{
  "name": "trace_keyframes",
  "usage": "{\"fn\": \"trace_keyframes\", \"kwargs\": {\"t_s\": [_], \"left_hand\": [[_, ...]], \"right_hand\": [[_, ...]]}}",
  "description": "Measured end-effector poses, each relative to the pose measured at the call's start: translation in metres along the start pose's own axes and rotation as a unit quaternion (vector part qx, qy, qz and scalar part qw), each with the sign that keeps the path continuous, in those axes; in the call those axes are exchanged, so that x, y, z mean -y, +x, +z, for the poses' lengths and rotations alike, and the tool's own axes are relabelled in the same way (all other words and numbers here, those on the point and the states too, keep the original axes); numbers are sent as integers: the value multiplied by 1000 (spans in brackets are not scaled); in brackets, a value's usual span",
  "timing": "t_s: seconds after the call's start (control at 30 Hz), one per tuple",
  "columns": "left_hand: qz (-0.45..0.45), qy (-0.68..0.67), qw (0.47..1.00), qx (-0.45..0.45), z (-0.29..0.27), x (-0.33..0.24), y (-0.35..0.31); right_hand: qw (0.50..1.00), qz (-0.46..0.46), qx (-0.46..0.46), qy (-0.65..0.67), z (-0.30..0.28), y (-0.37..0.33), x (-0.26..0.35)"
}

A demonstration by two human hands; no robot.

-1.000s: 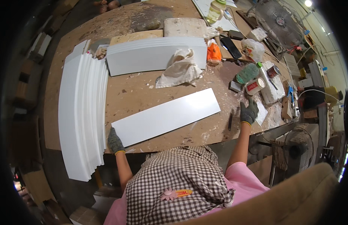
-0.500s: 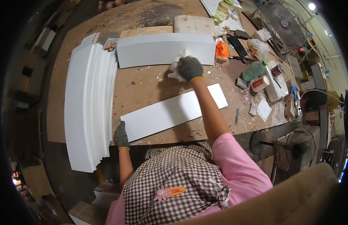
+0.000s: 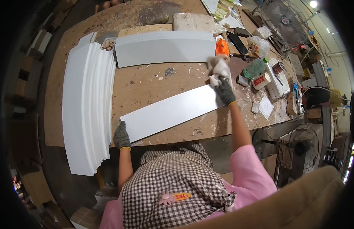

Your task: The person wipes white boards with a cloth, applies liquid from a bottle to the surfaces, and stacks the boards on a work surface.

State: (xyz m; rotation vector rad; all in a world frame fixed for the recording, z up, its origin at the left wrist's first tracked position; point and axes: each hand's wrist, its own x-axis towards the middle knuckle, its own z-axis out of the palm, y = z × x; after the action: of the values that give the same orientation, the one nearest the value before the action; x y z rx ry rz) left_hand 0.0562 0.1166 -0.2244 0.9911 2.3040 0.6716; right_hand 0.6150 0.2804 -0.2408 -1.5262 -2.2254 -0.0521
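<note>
Right hand [image 3: 224, 93]: gloved fingers pinching a bunched off-white cloth [image 3: 219, 69], right of centre. Cloth slightly blurred; I cannot tell whether it touches the surface below. Left hand [image 3: 122, 135]: gloved, at the left end of the white panel [image 3: 171, 112]; I cannot tell whether its fingers pinch the edge or only press on it. Panel lies flat and aslant across the middle of the frame, its upper right corner hidden by the right hand.

Judgement, cloth on panel: I would brace the left end, fold the cloth into a flat pad and draw long, even strokes, lifting clear of the gritty counter [image 3: 146, 86].

Obstacles, as I judge them: upper panel stack [image 3: 165, 49] and orange bag [image 3: 222, 48] just beyond the cloth; green bottle [image 3: 254, 68] and white-and-red tub [image 3: 261, 81] to its right. Left panel stack [image 3: 83, 110] crowds the left hand. Fan [image 3: 285, 19], upper right, stands well apart.
</note>
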Motion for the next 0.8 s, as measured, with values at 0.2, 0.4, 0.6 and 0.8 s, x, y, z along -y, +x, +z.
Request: {"fn": "trace_keyframes", "kwargs": {"t_s": [0.2, 0.4, 0.6, 0.8], "left_hand": [[-119, -457, 875, 105, -4, 31, -11], [-137, -405, 880, 206, -10, 10, -32], [-75, -338, 930, 125, -9, 17, -32], [-54, -326, 938, 104, 3, 43, -17]], "right_hand": [[907, 275, -7, 320, -97, 80, 27], [951, 297, 74, 34, -54, 8, 46], [986, 130, 101, 26, -8, -5, 291], [966, -6, 149, 210, -34, -18, 323]]}}
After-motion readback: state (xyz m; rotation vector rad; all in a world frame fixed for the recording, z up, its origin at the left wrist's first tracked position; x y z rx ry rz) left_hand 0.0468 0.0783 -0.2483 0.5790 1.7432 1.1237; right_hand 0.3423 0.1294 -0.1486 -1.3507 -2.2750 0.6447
